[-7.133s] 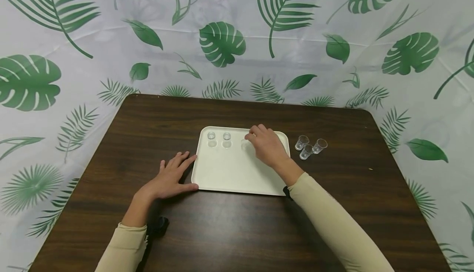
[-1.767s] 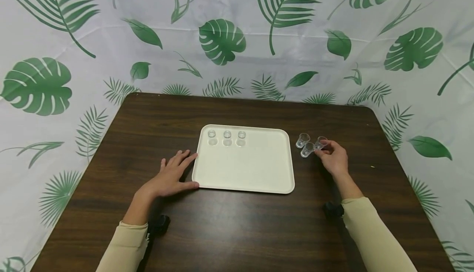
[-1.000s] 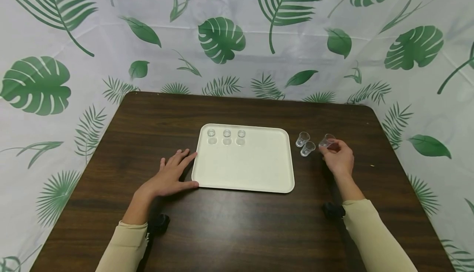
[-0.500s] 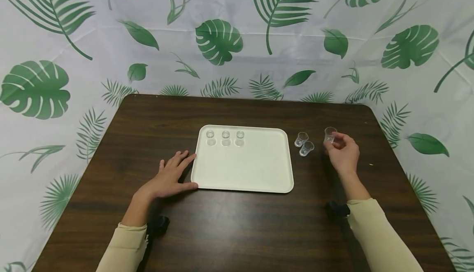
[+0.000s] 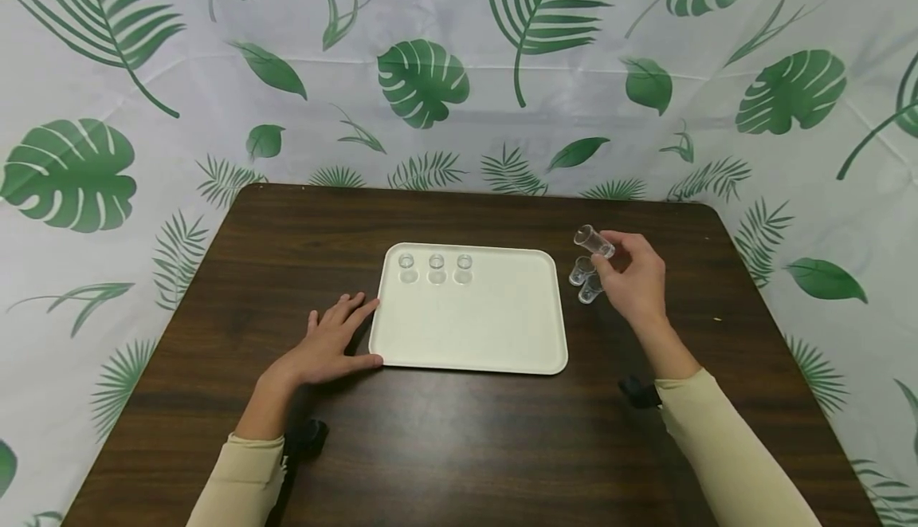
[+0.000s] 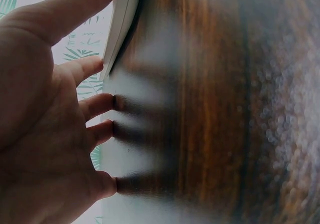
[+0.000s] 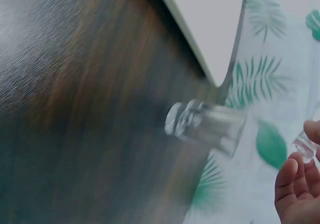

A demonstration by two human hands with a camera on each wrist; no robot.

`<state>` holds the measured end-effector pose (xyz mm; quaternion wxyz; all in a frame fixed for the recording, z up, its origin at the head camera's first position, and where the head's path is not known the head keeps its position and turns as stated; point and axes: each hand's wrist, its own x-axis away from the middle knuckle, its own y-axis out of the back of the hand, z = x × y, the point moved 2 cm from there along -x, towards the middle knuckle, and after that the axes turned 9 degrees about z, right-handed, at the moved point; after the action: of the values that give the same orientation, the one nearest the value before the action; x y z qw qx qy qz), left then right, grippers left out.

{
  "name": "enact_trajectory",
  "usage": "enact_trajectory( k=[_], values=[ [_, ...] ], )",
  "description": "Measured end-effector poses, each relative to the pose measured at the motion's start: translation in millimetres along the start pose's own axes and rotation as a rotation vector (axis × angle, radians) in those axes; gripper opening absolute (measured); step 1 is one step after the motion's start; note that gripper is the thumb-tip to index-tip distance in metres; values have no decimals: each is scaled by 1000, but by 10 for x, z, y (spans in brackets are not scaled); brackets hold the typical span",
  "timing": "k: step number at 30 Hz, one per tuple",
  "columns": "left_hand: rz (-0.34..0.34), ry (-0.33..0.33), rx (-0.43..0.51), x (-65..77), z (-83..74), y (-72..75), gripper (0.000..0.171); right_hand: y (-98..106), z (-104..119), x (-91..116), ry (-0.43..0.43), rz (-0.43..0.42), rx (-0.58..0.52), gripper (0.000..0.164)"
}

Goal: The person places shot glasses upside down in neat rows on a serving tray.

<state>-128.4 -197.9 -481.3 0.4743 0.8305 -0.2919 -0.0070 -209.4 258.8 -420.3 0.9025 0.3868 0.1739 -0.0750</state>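
My right hand (image 5: pixel 634 276) pinches a clear shot glass (image 5: pixel 594 241) between thumb and fingers, raised over the table right of the tray. That glass is tilted, its mouth toward the left. Below it, two more shot glasses (image 5: pixel 582 270) stand close together on the table, one partly behind my thumb. In the right wrist view the held glass (image 7: pixel 304 146) shows at the right edge. My left hand (image 5: pixel 326 348) lies spread, thumb and index fingertip at the left edge of the white tray (image 5: pixel 469 324). Three small glasses (image 5: pixel 436 264) stand in a row at its back left.
The brown wood-grain table (image 5: pixel 459 447) reaches back to a white cloth (image 5: pixel 301 96) with green leaf prints. A black wrist device (image 5: pixel 308 438) is strapped under the left wrist, another (image 5: pixel 638 391) under the right.
A third glass now stands in the tray's row. My right hand has picked a glass off the table, lifted it, tipped it and moved left toward the tray. The left hand keeps its place.
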Motion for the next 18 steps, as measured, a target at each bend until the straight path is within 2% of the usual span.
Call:
enact_trajectory(
  k=[5, 12, 14, 18],
  values=[
    [-5, 1, 0, 9, -6, 2, 94, -187, 173, -17, 61, 169, 51, 31],
    [1, 3, 1, 10, -13, 5, 93, -504, 348, -17, 123, 412, 183, 26],
    [-2, 2, 4, 16, -16, 9, 93, -587, 382, -24, 155, 449, 225, 27],
    [-1, 7, 4, 16, -18, 16, 93, -747, 428, -56, 254, 468, 311, 26]
  ],
)
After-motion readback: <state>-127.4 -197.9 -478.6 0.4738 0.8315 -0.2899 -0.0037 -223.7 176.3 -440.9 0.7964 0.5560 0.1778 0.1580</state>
